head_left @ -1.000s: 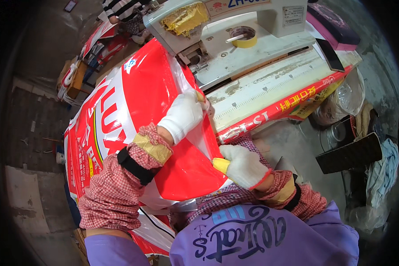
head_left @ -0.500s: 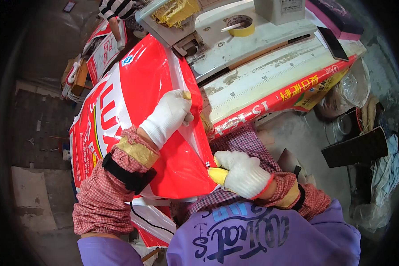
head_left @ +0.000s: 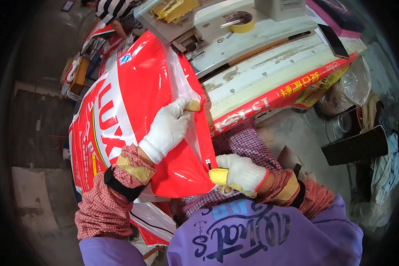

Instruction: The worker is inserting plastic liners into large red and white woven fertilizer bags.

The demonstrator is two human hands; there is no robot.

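A large, glossy red-and-white woven plastic sack (head_left: 147, 84) lies across my lap and runs away to the upper left. My white-gloved left hand (head_left: 167, 129) rests on it, its yellow-tipped thumb and fingers closed on the red border strip along the right edge. At the near right corner, my right hand (head_left: 243, 174) grips the sack between yellow-wrapped fingers. The far end of that edge reaches the head of a pale grey sewing machine (head_left: 193, 42). Part of the sack under my left hand is hidden.
On the machine bed sits a yellow tape roll (head_left: 241, 23) with a white stick across it. A dark phone (head_left: 332, 41) lies at the table's right end. Another person (head_left: 115, 11) bends over sacks at the far left. A dark board (head_left: 357, 147) juts out at right.
My left hand has slid nearer to me along the sack's edge. The sack's border has shifted slightly to the right. The other person's arm has moved.
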